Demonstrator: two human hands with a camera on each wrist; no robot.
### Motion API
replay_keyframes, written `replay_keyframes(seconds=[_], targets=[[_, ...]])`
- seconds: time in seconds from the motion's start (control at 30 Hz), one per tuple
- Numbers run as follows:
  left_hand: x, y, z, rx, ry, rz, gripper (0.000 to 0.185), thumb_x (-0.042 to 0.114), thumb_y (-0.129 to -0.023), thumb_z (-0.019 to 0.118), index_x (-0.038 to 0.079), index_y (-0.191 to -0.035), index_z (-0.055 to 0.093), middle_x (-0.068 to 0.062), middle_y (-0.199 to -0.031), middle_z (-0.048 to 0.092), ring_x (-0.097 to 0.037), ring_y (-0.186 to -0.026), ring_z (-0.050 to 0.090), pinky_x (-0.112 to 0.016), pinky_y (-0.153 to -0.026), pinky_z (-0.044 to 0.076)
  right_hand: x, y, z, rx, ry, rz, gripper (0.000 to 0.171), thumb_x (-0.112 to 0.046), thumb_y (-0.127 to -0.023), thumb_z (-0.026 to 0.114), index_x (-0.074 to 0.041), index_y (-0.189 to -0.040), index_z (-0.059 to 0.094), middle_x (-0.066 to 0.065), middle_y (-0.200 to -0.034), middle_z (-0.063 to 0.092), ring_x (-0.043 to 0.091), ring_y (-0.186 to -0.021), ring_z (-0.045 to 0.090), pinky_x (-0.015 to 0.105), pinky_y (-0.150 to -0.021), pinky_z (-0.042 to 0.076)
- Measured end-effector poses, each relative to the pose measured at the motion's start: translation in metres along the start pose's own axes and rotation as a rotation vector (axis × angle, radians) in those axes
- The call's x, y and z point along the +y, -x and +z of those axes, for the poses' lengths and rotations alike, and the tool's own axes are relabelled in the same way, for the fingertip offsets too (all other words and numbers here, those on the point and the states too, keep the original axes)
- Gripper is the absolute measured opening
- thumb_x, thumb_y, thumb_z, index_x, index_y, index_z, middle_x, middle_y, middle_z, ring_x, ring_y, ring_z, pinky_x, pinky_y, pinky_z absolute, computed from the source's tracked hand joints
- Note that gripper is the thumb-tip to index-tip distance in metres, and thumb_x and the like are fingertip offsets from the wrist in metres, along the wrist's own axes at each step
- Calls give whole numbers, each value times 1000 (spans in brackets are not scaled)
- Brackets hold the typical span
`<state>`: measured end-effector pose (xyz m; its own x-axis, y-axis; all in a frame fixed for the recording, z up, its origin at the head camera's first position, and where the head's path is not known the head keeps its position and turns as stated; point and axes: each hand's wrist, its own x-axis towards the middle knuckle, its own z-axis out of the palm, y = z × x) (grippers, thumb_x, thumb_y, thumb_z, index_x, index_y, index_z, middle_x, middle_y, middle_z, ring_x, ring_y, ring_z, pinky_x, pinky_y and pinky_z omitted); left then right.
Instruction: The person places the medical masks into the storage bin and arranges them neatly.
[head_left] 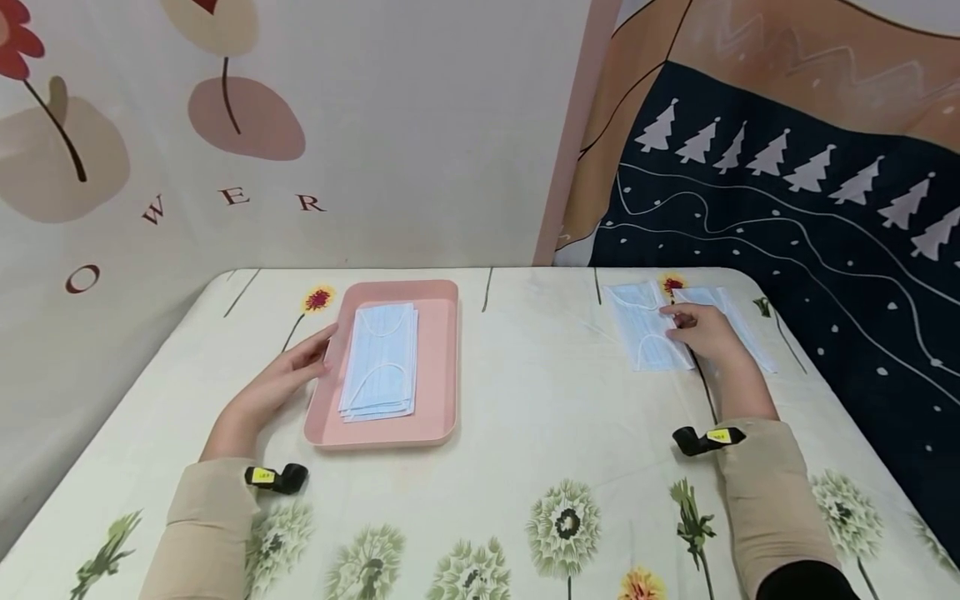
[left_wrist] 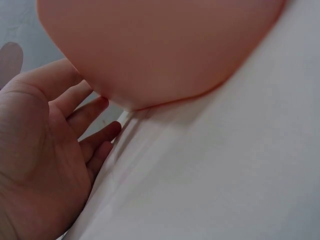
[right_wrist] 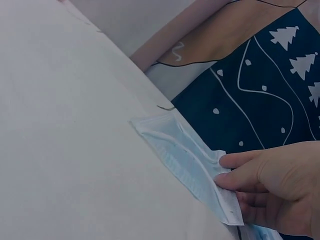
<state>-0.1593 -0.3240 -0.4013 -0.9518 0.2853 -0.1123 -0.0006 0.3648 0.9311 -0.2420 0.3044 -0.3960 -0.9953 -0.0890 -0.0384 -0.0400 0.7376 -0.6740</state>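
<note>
Right hand (head_left: 705, 332) is pinching the mask (head_left: 647, 336) near the table's far right corner; left hand (head_left: 288, 377), fingers relaxed, is touching the tray's (head_left: 442, 367) left edge.

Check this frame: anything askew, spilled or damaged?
Nothing spilled or damaged. The stack of masks in the pink tray is slightly fanned at its near end. Two loose masks lie on the table by the right hand; it pinches the edge of the nearer mask. The left hand rests against the tray.
</note>
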Motion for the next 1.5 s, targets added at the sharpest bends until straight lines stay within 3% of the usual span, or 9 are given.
replay_keyframes(seconds=[0.23, 0.43, 0.53, 0.63, 0.73, 0.87, 1.1, 1.47, 1.5], targets=[[0, 0, 0, 3, 1, 1, 67, 22, -99, 55, 16, -154, 19, -14, -158, 14, -34, -143, 11, -1, -90, 27, -5, 1, -5, -88, -19, 73, 42, -1, -93, 58, 4, -134, 50, 21, -113, 46, 28, -83, 49, 29, -60, 48], [0, 0, 0, 5, -6, -4, 67, 23, -99, 56, 17, -154, 20, -13, -158, 15, -33, -143, 11, -3, -93, 27, -8, 0, -8, -118, -13, 80, 46, -4, -94, 58, 2, -138, 47, 28, -129, 43, 24, -69, 56, 30, -61, 47], [0, 0, 0, 5, -10, -12, 67, 24, -99, 56, 18, -155, 20, -13, -158, 15, -33, -143, 11, -20, -108, 22, -12, 1, -10, -96, -20, 75, 47, -5, -94, 59, 1, -139, 47, 30, -133, 42, 24, -75, 58, 29, -65, 47], [1, 0, 0, 5, -17, -15, 67, 25, -99, 56, 19, -155, 19, -12, -158, 15, -32, -143, 11, -38, -113, 16, -18, 2, -10, -62, -52, 67, 49, -6, -93, 59, 1, -140, 46, 29, -135, 42, 25, -84, 58, 27, -68, 48], [0, 0, 0, 4, -16, -6, 67, 24, -99, 55, 19, -155, 19, -12, -158, 15, -33, -143, 12, -23, -110, 21, -24, 3, -8, -30, -95, 62, 50, -5, -93, 59, 1, -140, 46, 27, -137, 42, 26, -87, 57, 24, -68, 49], [1, 0, 0, -1, -4, 6, 67, 23, -99, 55, 17, -155, 19, -14, -157, 15, -34, -142, 12, -2, -91, 27, -33, 4, -6, 21, -146, 46, 50, -3, -92, 60, 1, -140, 46, 27, -138, 41, 21, -87, 57, 18, -66, 48], [1, 0, -1, 3, -25, -19, 68, 25, -98, 56, 20, -155, 19, -10, -158, 15, -31, -143, 12, -16, -105, 24, -47, 8, -2, 103, -239, 4, 51, 0, -91, 60, 1, -140, 46, 24, -140, 42, -1, -73, 56, 18, -65, 50], [0, 0, -1, 1, -16, -13, 68, 24, -98, 56, 20, -155, 18, -11, -158, 14, -32, -143, 11, -6, -97, 26, -60, 8, 5, 175, -441, -2, 55, 3, -90, 61, -4, -142, 45, 19, -138, 38, 1, -69, 59, 20, -66, 53], [0, 0, -1, 0, -14, -10, 68, 24, -98, 56, 20, -155, 18, -11, -158, 14, -32, -143, 11, -1, -90, 27, -61, 8, 5, 177, -453, -3, 55, 4, -90, 62, -4, -142, 45, 19, -138, 38, 1, -70, 59, 19, -66, 52]])
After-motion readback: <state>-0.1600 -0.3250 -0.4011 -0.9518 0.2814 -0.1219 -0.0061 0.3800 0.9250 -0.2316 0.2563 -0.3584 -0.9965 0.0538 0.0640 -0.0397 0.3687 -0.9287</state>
